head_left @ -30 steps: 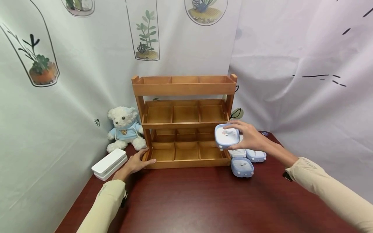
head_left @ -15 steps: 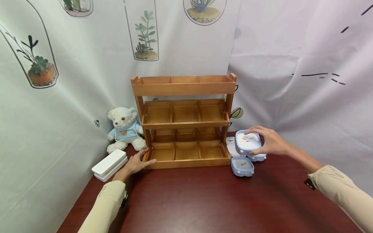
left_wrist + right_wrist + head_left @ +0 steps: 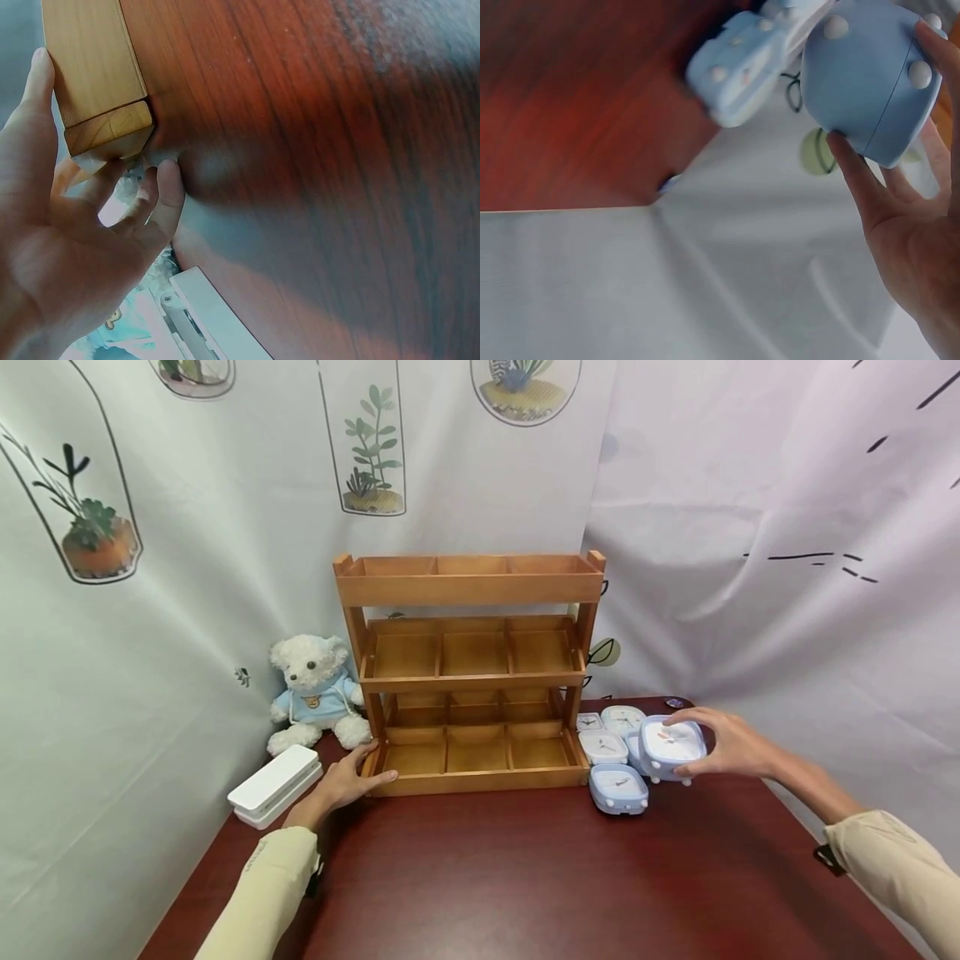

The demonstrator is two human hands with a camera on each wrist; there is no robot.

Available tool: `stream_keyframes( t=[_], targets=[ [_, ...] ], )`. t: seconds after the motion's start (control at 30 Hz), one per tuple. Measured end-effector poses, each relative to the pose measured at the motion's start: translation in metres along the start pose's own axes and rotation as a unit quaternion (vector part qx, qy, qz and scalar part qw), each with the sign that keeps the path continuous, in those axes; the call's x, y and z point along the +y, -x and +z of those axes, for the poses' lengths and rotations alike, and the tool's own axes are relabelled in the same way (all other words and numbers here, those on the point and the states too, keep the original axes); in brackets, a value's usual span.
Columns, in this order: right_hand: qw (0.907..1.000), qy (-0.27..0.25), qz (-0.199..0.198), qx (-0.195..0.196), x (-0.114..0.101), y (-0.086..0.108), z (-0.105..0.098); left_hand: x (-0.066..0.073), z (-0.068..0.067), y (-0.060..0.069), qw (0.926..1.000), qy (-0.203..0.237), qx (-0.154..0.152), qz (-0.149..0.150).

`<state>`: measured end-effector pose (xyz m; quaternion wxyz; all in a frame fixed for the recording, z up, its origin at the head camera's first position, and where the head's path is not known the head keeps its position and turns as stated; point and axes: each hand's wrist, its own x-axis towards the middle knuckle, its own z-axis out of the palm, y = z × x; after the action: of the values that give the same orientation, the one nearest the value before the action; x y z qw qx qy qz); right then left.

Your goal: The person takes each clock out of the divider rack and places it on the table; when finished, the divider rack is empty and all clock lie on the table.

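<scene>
My right hand [image 3: 731, 745] grips a light-blue alarm clock [image 3: 671, 745] between thumb and fingers, its white dial facing up towards the head camera. Small round white knobs show on the clock's blue back [image 3: 859, 71] in the right wrist view. The held clock is above the right part of the table and partly covers another blue clock [image 3: 636, 752]. A blue clock [image 3: 618, 787] and a white clock [image 3: 602, 747] lie close by, beside the wooden shelf [image 3: 480, 783]. At the shelf's lower left corner, my left hand [image 3: 345, 782] holds on, thumb along the front board and fingers around the side.
The shelf has several tiers of bare compartments [image 3: 476, 750]. A white teddy bear [image 3: 311, 689] in a blue hoodie sits left of it. Stacked white cases [image 3: 276, 785] lie in front of the bear. A patterned cloth [image 3: 480, 460] hangs behind the dark red table [image 3: 480, 868].
My right hand has carried the blue alarm clock from in front of the shelf's right end to the right and lower, uncovering clocks behind it. My left hand stays on the shelf corner.
</scene>
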<state>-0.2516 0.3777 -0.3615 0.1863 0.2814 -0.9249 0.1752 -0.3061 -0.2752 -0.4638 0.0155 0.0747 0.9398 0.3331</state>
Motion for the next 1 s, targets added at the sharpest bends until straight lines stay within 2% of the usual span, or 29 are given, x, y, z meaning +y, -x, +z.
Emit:
stream_keyframes(
  t=[0.17,0.4,0.8,1.0],
  targets=[
    [0.9999,0.011,0.006,-0.009,0.017,0.015,0.009,-0.001,-0.004,0.0,1.0,-0.006,0.0,0.002],
    [0.9985,0.002,0.045,-0.032,0.03,0.035,0.026,0.001,-0.006,0.004,1.0,-0.005,-0.006,-0.003],
    [0.9954,-0.026,0.068,-0.063,0.032,0.05,0.043,0.004,-0.002,0.007,0.9999,0.006,-0.008,-0.007],
    [0.9963,-0.049,0.051,-0.049,0.031,0.051,0.047,0.007,-0.004,0.005,1.0,-0.003,-0.004,0.007]
  ],
)
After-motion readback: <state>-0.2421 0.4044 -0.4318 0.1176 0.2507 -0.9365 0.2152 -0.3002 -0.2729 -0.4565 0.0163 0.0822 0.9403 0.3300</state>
